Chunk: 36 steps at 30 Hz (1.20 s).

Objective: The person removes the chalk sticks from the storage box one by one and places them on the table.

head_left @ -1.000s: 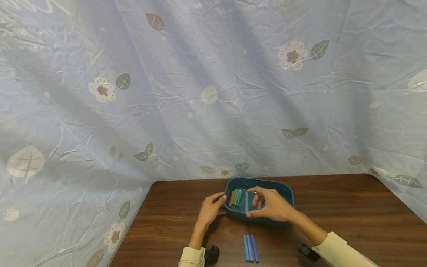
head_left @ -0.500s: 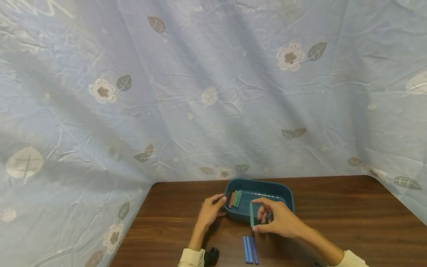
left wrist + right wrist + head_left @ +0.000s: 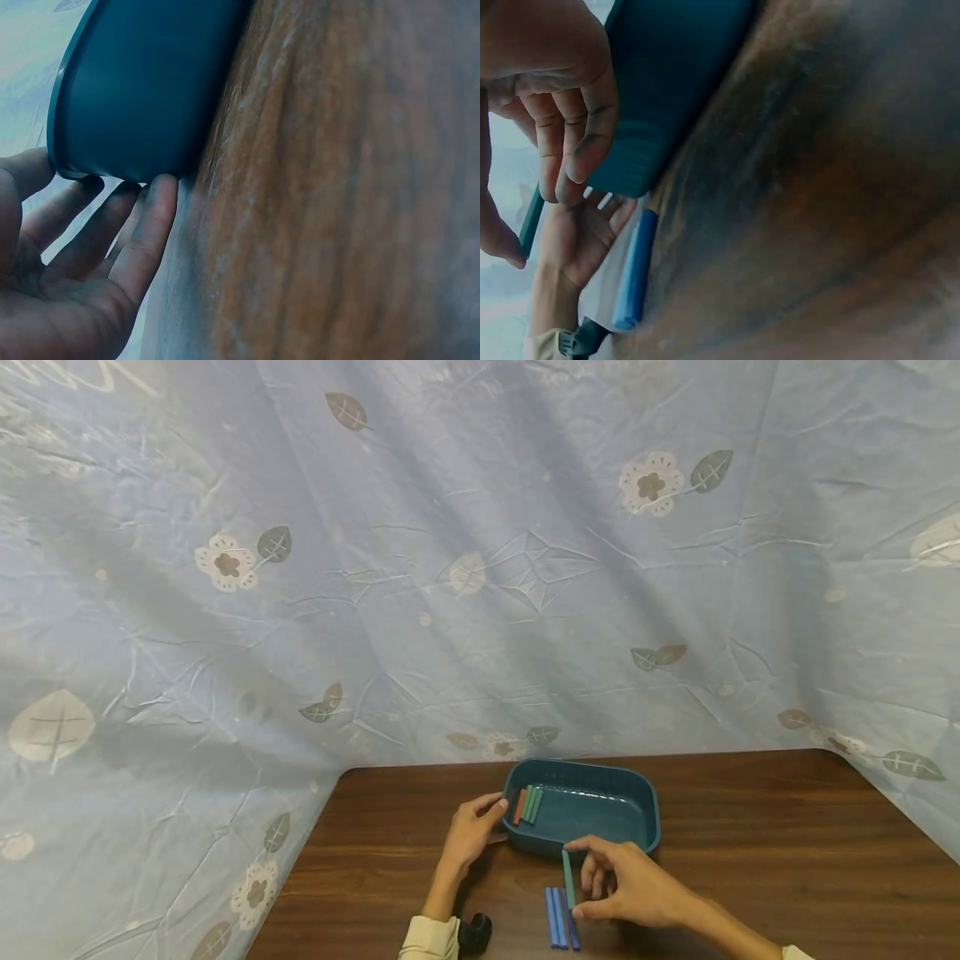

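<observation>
At the front of the teal bin, my right hand pinches a slim green stick end to end between thumb and index finger. The stick is above the table, over the right side of a row of blue and purple sticks. My left hand rests against the bin's left end, thumb by the rim; in the left wrist view its fingertips touch the outer wall. Inside the bin, a red stick and two green sticks lie side by side at the left.
The brown wooden table reaches back to a pale blue curtain with leaves and flowers. A black wrist device sits at my left sleeve.
My right hand has drawn the green stick out of the bin, toward me, to above the blue and purple sticks. The left hand has stayed at the bin's end.
</observation>
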Available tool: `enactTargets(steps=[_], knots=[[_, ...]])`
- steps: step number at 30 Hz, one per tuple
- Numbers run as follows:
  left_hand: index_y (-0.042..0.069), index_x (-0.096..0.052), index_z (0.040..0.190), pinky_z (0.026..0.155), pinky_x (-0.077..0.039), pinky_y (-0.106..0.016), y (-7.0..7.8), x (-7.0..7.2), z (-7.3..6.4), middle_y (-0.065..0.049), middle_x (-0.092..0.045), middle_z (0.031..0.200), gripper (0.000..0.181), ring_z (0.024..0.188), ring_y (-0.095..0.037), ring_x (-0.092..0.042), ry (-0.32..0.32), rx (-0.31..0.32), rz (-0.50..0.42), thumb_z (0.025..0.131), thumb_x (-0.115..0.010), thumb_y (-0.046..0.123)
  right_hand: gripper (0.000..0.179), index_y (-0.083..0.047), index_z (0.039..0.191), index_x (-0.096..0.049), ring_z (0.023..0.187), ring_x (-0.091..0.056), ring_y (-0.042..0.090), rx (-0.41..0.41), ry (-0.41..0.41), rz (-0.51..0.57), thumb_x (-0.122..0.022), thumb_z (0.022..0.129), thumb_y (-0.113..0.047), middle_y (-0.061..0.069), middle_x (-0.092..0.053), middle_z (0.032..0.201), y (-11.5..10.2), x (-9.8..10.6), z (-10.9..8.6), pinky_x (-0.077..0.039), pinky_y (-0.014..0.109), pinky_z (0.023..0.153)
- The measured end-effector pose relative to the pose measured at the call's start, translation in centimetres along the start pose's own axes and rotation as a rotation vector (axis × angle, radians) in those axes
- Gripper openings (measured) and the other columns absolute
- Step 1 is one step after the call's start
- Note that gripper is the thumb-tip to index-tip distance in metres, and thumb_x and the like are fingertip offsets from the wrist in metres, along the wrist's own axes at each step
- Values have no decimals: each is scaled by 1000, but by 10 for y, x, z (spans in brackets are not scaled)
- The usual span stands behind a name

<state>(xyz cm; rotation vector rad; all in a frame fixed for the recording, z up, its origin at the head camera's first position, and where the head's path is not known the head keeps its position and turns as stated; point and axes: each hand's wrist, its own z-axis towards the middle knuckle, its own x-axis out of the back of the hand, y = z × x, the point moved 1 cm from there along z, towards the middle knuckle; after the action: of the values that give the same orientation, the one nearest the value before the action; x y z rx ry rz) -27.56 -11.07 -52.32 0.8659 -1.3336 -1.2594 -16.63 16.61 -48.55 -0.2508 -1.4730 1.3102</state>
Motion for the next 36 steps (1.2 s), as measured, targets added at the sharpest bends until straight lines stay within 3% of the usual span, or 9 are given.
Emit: enactTargets(steps=[4,10,15,36], knots=[[-1,-68,142,100,-66,-51,0,1,0,-24,-70,140,47,131,-36,-66,12,-10,44,108,-67,32,76,5,146,-54,77,-65,1,-20,-30,-5,-89,90,-33,-3,-72,94,4,-3,-4,-60,22,62],[-5,-63,145,88,-70,-48,3,1,-2,-31,-66,141,52,128,-42,-69,-19,-4,-31,108,-66,32,75,5,145,-56,75,-64,1,-66,-65,-3,-89,90,-34,-4,-70,92,9,-5,-10,-59,22,64],[-6,-60,147,89,-69,-50,2,1,-3,-34,-65,141,54,126,-45,-70,-39,6,-72,109,-66,31,73,4,143,-58,74,-62,-1,-77,-83,2,-90,89,-33,-5,-69,91,11,-7,-12,-58,21,63],[-8,-59,147,88,-70,-50,0,0,-1,-34,-66,140,54,127,-46,-69,-42,4,-69,109,-65,31,73,4,139,-61,73,-60,-3,-108,-109,-37,-95,83,-30,-9,-70,88,16,-12,-11,-56,18,62]])
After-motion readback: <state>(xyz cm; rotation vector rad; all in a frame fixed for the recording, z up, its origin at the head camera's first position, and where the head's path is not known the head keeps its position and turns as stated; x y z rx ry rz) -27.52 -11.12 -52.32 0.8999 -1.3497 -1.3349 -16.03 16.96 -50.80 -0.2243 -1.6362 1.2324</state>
